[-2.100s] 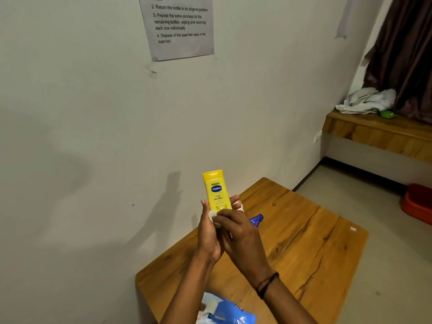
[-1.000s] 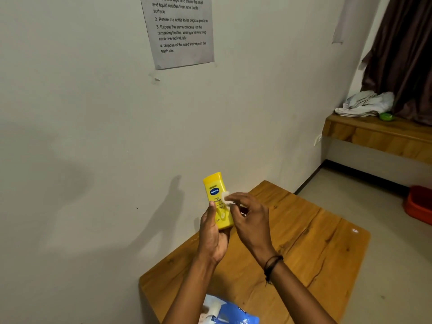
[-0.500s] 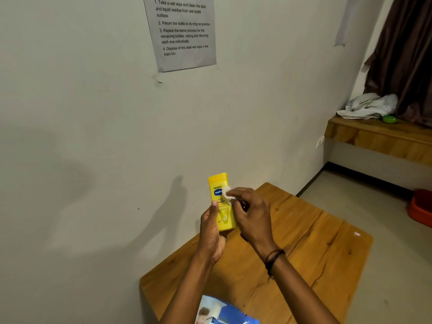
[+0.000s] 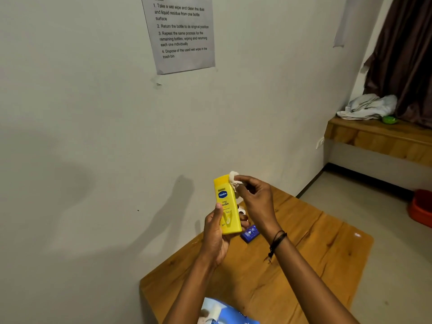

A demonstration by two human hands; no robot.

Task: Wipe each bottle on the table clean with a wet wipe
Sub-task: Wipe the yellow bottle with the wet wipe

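At the near edge of the bench lay the blue wipe pack. Above it the left hand curled round the lower half of the yellow bottle, holding it upright over the bench (not resting on it). The right hand pinched the wet wipe, which had climbed from the bottle's lower body to its top edge, so this bottle looked nearly finished. Just beyond, a small blue bottle lay waiting.
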